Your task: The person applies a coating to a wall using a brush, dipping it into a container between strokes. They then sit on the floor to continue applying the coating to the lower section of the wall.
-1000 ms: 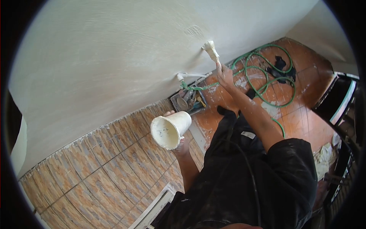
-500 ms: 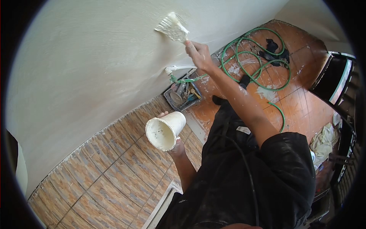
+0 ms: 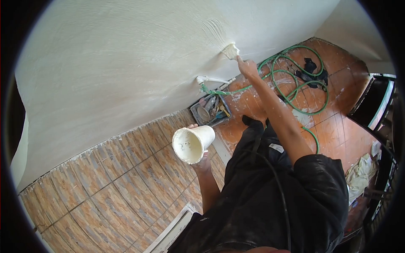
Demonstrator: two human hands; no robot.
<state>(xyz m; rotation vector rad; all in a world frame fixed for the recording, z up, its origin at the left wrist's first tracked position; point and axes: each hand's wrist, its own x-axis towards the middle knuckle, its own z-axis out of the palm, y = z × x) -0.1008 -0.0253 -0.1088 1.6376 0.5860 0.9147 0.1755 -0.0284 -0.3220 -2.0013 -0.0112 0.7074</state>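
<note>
My right hand (image 3: 248, 67) is closed round the handle of a wide paintbrush (image 3: 230, 51), whose paint-coated bristles press against the white wall (image 3: 126, 63). Fresh ridged strokes of thick off-white paint show on the wall up and to the left of the bristles. Down in front of me, my left hand (image 3: 202, 162) wraps round a white tub (image 3: 205, 135). The tub is tilted, its crusted rim facing left, and pale paint coats its inside. Part of the left hand is hidden behind the tub.
A grey crate of tools (image 3: 211, 110) sits by the wall below a white pipe (image 3: 215, 79). A green hose (image 3: 327, 99) lies coiled over the orange tiles beside a dark cloth (image 3: 312, 76). A pale crumpled sheet (image 3: 360, 175) lies at right.
My right hand has drawn the paintbrush down and to the right along the wall, leaving ridged paint behind. The left hand still holds the tub, and the whole view has shifted slightly.
</note>
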